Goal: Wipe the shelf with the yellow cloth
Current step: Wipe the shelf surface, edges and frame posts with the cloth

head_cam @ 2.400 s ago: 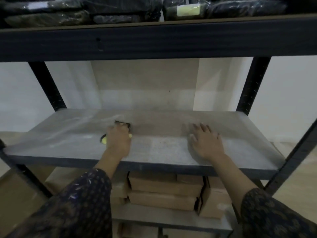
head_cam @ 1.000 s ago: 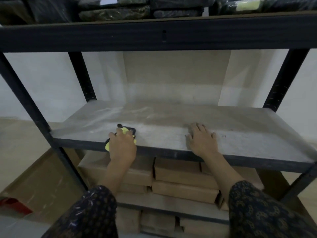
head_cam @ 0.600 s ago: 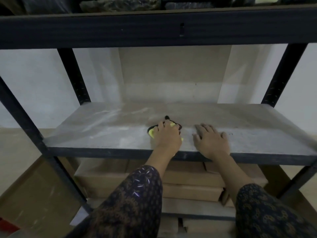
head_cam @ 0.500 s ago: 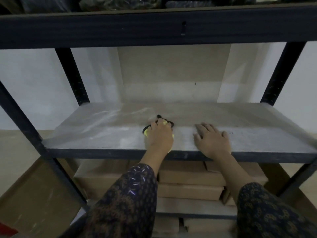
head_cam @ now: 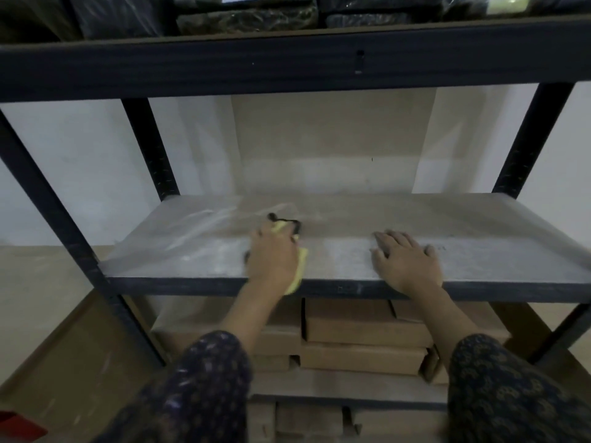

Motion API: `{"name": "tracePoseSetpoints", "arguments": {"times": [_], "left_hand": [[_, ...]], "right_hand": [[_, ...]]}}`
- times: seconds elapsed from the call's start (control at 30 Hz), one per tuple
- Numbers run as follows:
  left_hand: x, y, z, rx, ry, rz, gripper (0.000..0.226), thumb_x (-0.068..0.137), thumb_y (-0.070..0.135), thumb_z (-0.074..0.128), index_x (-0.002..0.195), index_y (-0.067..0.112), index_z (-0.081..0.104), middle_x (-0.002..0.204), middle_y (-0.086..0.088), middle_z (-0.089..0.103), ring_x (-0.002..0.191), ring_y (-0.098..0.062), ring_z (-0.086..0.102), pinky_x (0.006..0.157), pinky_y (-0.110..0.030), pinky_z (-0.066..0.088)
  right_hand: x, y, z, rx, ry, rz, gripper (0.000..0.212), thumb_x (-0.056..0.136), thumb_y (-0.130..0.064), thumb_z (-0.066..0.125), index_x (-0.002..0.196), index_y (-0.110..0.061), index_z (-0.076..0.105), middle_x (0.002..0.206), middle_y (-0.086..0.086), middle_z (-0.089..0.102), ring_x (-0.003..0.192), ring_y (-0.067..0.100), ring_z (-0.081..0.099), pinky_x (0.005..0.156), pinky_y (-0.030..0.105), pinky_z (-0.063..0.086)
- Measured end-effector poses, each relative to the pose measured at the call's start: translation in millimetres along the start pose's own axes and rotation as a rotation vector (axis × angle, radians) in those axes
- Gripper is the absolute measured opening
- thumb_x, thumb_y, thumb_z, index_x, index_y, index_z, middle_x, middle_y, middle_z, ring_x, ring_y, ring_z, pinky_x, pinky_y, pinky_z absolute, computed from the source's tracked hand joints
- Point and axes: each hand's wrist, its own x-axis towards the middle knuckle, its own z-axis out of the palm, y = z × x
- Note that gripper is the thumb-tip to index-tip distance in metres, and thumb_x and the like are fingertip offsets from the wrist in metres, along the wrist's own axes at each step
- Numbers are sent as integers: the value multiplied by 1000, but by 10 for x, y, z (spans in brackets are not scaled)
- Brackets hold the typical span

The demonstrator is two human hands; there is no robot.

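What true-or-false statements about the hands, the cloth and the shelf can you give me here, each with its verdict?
1. The left hand is on the cloth, near the front edge of the shelf. True.
2. The right hand holds a second cloth. False: it lies flat on the shelf and holds nothing.
3. Boxes are stacked on the level below. True.
4. The level above is bare. False: dark wrapped packs lie on it.
5. The cloth is red. False: it is yellow.
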Motion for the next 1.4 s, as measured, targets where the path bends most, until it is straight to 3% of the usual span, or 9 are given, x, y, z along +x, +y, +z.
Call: {"name": "tracePoseSetpoints", "arguments": {"times": [0.13,0.37,0.5,0.6,0.73,0.83,0.97,1.17,1.4], "left_hand": [[-251,570,183,89,-81,80,41,96,38,43,134,24,48,147,-11,33,130,-32,30,105,-43,34],[-294,-199,45,218,35,-71,39,97,38,39,129,20,51,137,-13,40,114,-37,38,94,-45,39],[-214,-618,-124,383,-13,-186,42,96,42,41,122,13,54,125,-18,46,105,-37,44,91,-44,40],[-77,-546,-318,262,15,-211,39,97,37,41,120,11,58,118,-20,51,106,-37,47,94,-43,35],[184,114,-306,-127,92,20,30,94,27,51,117,14,64,113,-22,63,108,-37,54,94,-38,37],[354,708,-10,26,-32,190,34,93,32,49,122,19,61,123,-17,56,115,-34,45,97,-38,33],[547,1176,453,146,-183,193,38,93,20,51,131,16,52,144,-21,30,130,-40,26,98,-48,41],[997,941,612,238,-260,-5,45,98,29,43,140,14,39,156,-19,10,140,-40,14,105,-50,32],[1093,-6,418,402,-196,-331,49,99,37,39,141,12,37,152,-20,17,136,-42,22,102,-49,36]], "right_hand": [[-11,4,-10,-2,6,-2,53,98,-48,21,150,-37,21,161,-9,15,148,16,13,116,52,15],[-23,7,-16,2,7,-2,54,98,-49,22,150,-36,21,161,-9,16,148,16,14,116,53,16],[-22,13,-24,-2,-10,-5,54,99,-48,21,151,-36,20,161,-9,15,148,17,13,116,52,16],[14,-11,-34,14,-24,-8,53,100,-45,23,151,-32,19,161,-7,14,149,19,11,116,54,13],[135,-96,-84,96,43,35,53,103,-39,23,153,-25,14,162,-3,10,150,19,5,119,52,7],[293,-92,-150,150,83,58,53,103,-37,25,153,-23,15,162,-3,10,150,18,4,119,51,7],[497,26,-196,108,56,66,57,101,-30,32,154,-21,12,162,-2,9,150,19,4,120,52,9],[716,46,-113,97,-104,-11,57,100,-34,34,153,-24,15,162,-2,9,149,19,8,116,49,13],[729,90,-145,21,-92,-27,48,99,-41,30,146,-28,32,154,-1,30,138,24,32,109,48,25]]}}
